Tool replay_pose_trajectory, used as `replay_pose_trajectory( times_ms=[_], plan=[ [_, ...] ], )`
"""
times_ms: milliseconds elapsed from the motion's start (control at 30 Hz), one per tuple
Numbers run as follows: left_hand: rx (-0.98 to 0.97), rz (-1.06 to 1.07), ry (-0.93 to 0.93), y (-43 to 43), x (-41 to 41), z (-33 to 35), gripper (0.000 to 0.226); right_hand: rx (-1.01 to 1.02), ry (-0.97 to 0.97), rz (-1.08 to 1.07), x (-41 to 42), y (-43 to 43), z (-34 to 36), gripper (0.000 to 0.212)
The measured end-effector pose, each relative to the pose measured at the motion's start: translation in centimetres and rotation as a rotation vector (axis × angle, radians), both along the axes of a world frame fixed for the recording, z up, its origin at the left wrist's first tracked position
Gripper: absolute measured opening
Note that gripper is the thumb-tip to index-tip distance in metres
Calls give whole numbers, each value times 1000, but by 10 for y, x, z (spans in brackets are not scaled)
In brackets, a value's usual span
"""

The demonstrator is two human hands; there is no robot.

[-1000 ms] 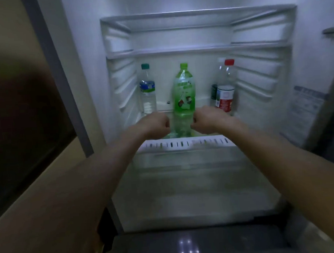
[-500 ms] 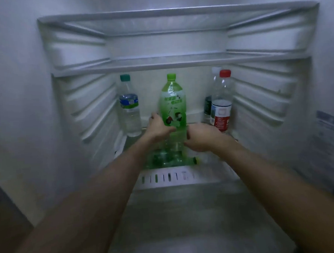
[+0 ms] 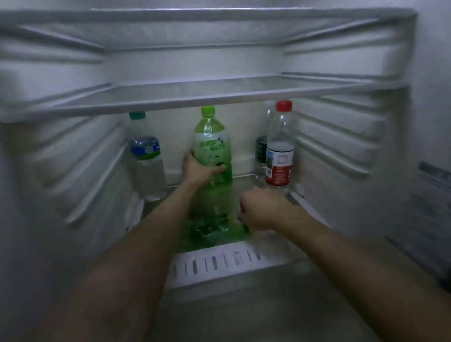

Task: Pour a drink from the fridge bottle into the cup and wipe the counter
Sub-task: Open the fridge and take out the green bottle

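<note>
The green bottle (image 3: pixel 212 155) stands upright in the middle of the fridge shelf (image 3: pixel 219 263), under a glass shelf (image 3: pixel 188 100). The left hand (image 3: pixel 196 170) grips it at the label, thumb across the front. The right hand (image 3: pixel 263 208) sits low by the bottle's right side, fingers curled; the blur hides whether it has hold of anything. A blue-labelled bottle (image 3: pixel 147 159) stands to the left, and a red-capped bottle (image 3: pixel 280 151) to the right with a dark bottle (image 3: pixel 260 149) just behind it.
</note>
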State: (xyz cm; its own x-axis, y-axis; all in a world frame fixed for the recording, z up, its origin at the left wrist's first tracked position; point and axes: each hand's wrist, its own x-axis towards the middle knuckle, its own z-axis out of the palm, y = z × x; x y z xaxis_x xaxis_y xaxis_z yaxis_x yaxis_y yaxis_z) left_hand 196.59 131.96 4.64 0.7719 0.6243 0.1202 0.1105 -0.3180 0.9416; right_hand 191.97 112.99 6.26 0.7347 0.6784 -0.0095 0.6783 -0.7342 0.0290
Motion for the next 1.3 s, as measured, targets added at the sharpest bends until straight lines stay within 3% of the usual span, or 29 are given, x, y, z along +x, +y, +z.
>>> replay_pose_trajectory(
  times_ms=[100, 200, 333, 400, 500, 800, 1300],
  plan=[
    [16, 16, 43, 36, 32, -28, 122, 3, 7, 1, -3, -2, 1, 33],
    [46, 53, 41, 30, 20, -21, 131, 9, 3, 2, -8, -5, 1, 22],
    [-24, 44, 28, -17, -27, 7, 95, -11, -24, 1, -12, -6, 2, 16],
    [-30, 46, -5, -20, -29, 2, 88, -10, -12, -2, -13, -6, 0, 19],
    [-19, 40, -36, -19, -35, -1, 88, 14, 9, 5, -14, -8, -2, 28],
    [-60, -74, -121, -29, -57, -14, 95, 65, -28, 4, -8, -7, -12, 29],
    [-57, 76, -156, -55, -67, -19, 89, 113, -62, 36, -6, -10, -23, 17]
  ],
)
